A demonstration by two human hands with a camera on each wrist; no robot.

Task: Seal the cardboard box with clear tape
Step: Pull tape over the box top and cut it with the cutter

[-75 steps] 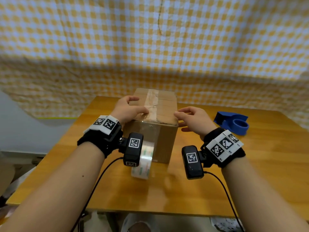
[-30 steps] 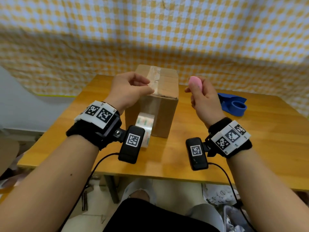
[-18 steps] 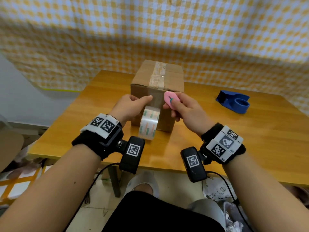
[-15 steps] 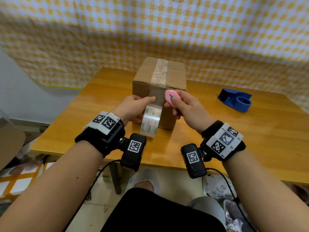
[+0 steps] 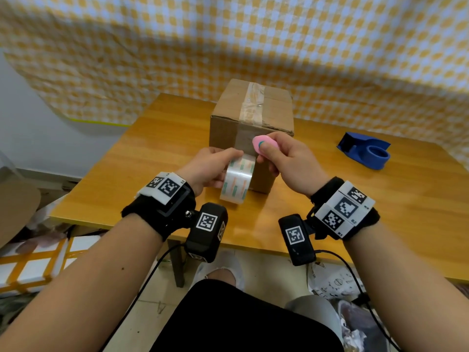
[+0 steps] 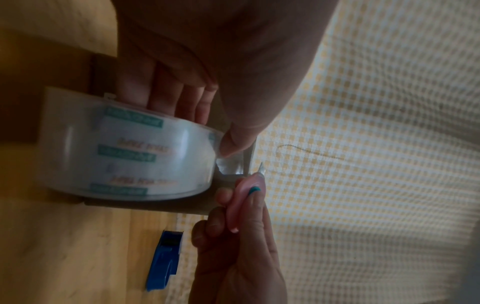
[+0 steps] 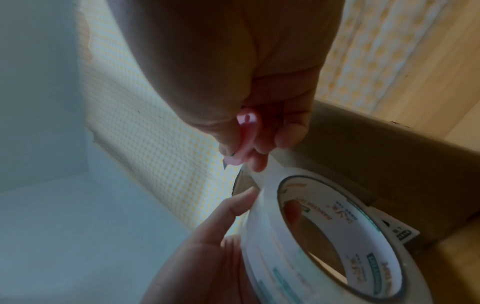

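Observation:
A closed cardboard box [image 5: 253, 115] stands on the wooden table [image 5: 157, 158], a strip of clear tape running along its top seam and down the near face. My left hand [image 5: 210, 166] grips the roll of clear tape [image 5: 237, 179] in front of the box, fingers through its core [image 7: 293, 214] and thumb [image 6: 241, 133] on the outer wrap. My right hand [image 5: 284, 158] pinches a small pink cutter [image 5: 265, 146], whose blade tip [image 6: 261, 166] sits at the short stretch of tape between roll [image 6: 124, 152] and box. The cutter [image 7: 245, 139] is next to the roll [image 7: 324, 242].
A blue tape dispenser [image 5: 365, 153] lies on the table to the right of the box; it shows again [image 6: 163, 263] in the left wrist view. A yellow checked cloth [image 5: 228, 34] hangs behind the table. Boxes and bags lie on the floor below the near edge.
My right hand picked up the pink cutter and brought it down to the tape. My left hand dropped from the box top to grip the hanging roll.

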